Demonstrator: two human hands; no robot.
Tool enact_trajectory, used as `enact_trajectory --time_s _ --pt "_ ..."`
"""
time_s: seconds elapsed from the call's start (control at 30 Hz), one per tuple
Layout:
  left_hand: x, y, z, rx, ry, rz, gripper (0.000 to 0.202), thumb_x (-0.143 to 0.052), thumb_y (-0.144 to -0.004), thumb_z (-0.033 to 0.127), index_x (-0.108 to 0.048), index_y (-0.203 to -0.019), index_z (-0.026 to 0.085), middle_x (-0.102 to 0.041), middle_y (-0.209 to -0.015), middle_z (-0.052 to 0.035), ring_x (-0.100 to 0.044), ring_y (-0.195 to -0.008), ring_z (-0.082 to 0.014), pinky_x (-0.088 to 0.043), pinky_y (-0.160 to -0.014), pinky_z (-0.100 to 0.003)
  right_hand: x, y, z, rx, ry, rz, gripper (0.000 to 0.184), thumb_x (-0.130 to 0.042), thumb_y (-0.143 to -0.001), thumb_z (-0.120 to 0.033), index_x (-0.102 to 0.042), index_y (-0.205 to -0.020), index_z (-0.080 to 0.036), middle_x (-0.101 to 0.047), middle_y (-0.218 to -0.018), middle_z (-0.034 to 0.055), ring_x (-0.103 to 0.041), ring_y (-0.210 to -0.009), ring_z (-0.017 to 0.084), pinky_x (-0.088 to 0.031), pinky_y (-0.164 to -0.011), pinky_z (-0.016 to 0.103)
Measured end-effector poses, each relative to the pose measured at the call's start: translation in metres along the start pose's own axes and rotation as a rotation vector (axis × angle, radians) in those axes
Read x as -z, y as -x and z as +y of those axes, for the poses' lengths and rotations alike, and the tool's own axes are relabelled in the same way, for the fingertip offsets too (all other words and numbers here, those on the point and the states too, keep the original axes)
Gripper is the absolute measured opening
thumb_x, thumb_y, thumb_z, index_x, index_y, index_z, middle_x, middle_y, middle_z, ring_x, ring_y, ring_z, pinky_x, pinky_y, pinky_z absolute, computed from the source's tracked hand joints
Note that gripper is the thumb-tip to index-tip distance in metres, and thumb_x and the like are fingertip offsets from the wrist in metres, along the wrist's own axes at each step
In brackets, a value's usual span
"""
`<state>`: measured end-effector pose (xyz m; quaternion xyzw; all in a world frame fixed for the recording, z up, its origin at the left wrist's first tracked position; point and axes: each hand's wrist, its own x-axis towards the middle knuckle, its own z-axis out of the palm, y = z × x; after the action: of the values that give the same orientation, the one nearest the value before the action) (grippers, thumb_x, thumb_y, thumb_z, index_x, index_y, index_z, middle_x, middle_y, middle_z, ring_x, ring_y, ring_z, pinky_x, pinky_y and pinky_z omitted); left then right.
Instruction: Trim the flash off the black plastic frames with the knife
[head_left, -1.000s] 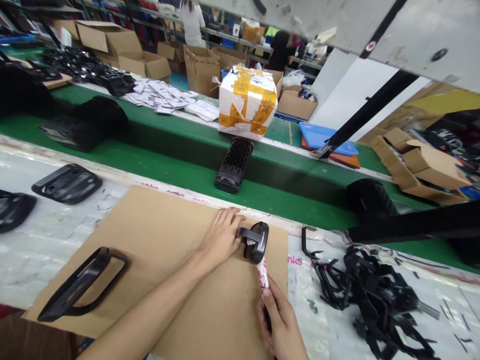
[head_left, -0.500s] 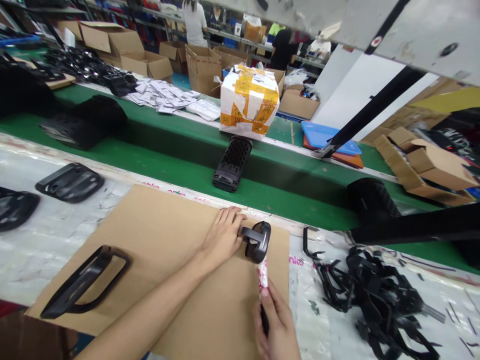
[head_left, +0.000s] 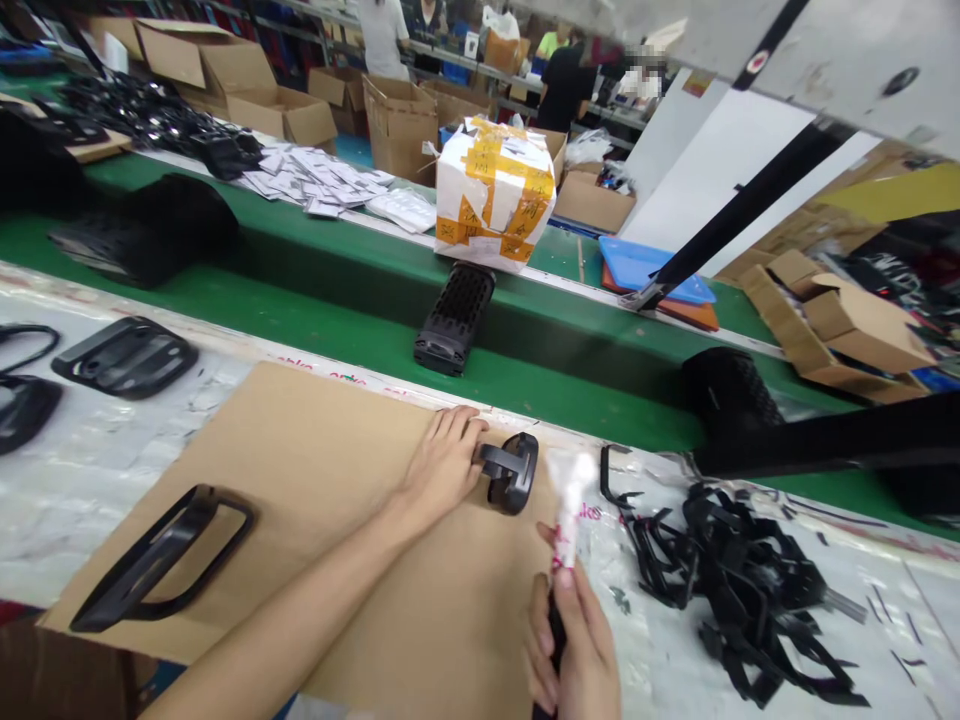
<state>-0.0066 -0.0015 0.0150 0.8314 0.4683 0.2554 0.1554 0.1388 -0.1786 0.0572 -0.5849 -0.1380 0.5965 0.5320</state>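
My left hand point(head_left: 442, 463) rests on the brown cardboard sheet point(head_left: 315, 500) with its fingers closed on a small black plastic part point(head_left: 511, 470), pinning it down. My right hand point(head_left: 574, 640) is wrapped round the dark handle of a tool point(head_left: 568, 505) whose upper end is wound in white tape and looks blurred. The tool's tip stands a little right of the part, apart from it. A larger black loop-shaped part point(head_left: 161, 555) lies at the sheet's left edge.
A heap of black plastic offcuts point(head_left: 742, 580) lies right of the cardboard. More black parts point(head_left: 124, 355) sit at the left. Behind runs a green conveyor point(head_left: 337, 330) carrying a black grille piece point(head_left: 455, 315) and a taped white box point(head_left: 493, 195). People stand far back among cartons.
My right hand has swung the tool's taped tip away from the small black part, up and to the right. My left hand has stayed on the part.
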Motion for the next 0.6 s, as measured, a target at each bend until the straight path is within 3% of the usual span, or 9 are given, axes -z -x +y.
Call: enact_trajectory --time_s 0.1,0.13,0.23,0.3,0.47,0.6 --pt "0.001 -0.001 0.001 -0.003 -0.011 -0.013 0.044 -0.061 -0.083 0.002 -0.060 -0.125 0.015 -0.057 -0.139 -0.0163 -0.049 -0.132 -0.0347 -0.041 -0.119 -0.053 -0.005 0.003 0.006 0.184 -0.099 0.050 0.067 -0.066 -0.095 -0.073 -0.047 -0.143 -0.031 -0.047 -0.058 -0.0122 -0.024 -0.035 0.005 -0.027 -0.033 0.014" --pt "0.001 0.000 0.001 0.000 -0.008 -0.012 0.044 -0.060 -0.083 0.002 -0.060 -0.125 0.015 -0.058 -0.138 -0.0162 -0.049 -0.132 -0.0345 -0.041 -0.119 -0.053 -0.006 0.001 0.010 0.142 -0.082 0.027 0.067 -0.066 -0.093 -0.077 -0.050 -0.138 -0.029 -0.046 -0.056 -0.0123 -0.024 -0.036 0.005 -0.027 -0.033 0.014" --pt "0.000 0.001 0.000 0.012 0.023 0.002 0.046 -0.058 -0.081 0.001 -0.060 -0.124 0.016 -0.059 -0.138 -0.0147 -0.050 -0.132 -0.0327 -0.041 -0.119 -0.051 -0.002 -0.008 0.018 -0.162 0.081 -0.124 0.069 -0.070 -0.086 -0.081 -0.060 -0.118 -0.021 -0.043 -0.050 -0.0127 -0.018 -0.035 0.004 -0.020 -0.029 0.013" --pt "0.000 0.002 -0.002 0.008 0.034 0.007 0.048 -0.058 -0.079 0.001 -0.060 -0.125 0.017 -0.058 -0.140 -0.0142 -0.049 -0.133 -0.0325 -0.041 -0.120 -0.051 0.008 -0.013 0.016 -0.232 0.153 -0.177 0.069 -0.069 -0.086 -0.081 -0.061 -0.116 -0.019 -0.043 -0.049 -0.0130 -0.016 -0.033 0.004 -0.019 -0.026 0.013" --pt "0.003 0.001 -0.006 -0.003 0.169 0.032 0.040 -0.054 -0.088 0.009 -0.063 -0.125 0.019 -0.060 -0.137 -0.0137 -0.053 -0.131 -0.0321 -0.043 -0.117 -0.052 0.032 -0.020 -0.006 -0.015 0.398 -0.043 0.074 -0.064 -0.086 -0.085 -0.061 -0.120 -0.019 -0.046 -0.052 -0.0117 -0.027 -0.033 0.007 -0.026 -0.030 0.019" --pt "0.006 -0.002 -0.007 0.100 0.445 0.102 0.029 -0.044 -0.100 0.015 -0.070 -0.112 0.020 -0.072 -0.120 -0.0089 -0.066 -0.116 -0.0253 -0.055 -0.105 -0.042 0.043 -0.031 -0.021 0.220 0.775 -0.047 0.059 -0.060 -0.097 -0.071 -0.071 -0.118 -0.017 -0.056 -0.060 -0.0035 -0.053 -0.051 0.017 -0.042 -0.048 0.027"
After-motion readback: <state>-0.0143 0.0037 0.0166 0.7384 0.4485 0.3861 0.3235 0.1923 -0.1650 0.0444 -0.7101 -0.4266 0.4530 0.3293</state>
